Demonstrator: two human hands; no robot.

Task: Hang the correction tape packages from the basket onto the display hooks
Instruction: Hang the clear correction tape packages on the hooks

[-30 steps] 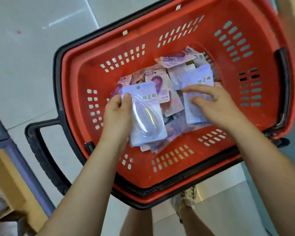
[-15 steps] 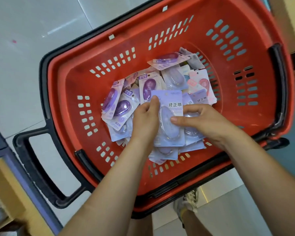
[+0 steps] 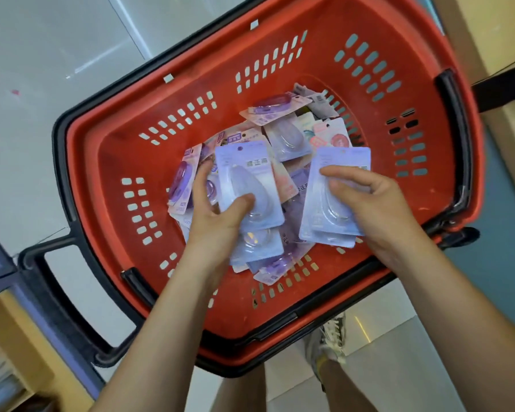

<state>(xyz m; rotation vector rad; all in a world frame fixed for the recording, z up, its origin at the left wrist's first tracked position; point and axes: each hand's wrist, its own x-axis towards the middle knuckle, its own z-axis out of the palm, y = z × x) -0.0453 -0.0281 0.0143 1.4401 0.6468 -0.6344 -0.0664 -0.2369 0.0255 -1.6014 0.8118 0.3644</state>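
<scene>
Correction tape packages (image 3: 283, 135) lie in a loose heap on the bottom of the red basket (image 3: 116, 162), seen from the head camera looking straight down. Both forearms reach in from 6 o'clock and 4 o'clock. The left hand (image 3: 217, 215) grasps a pale lilac package (image 3: 247, 173) at its lower end, thumb pressed on the clear blister, fingers running up behind its 9 o'clock edge. The card stands tilted above the heap. The right hand (image 3: 375, 203) grips a second lilac package (image 3: 324, 209) at 3 o'clock of the first, fingers curled over its front; another card edge shows just under it. The two held cards are apart. The basket's black handle (image 3: 57, 292) juts out at 8 o'clock over the pale floor (image 3: 42, 55), and a shoe (image 3: 330, 337) shows beneath the rim at 6 o'clock.
</scene>
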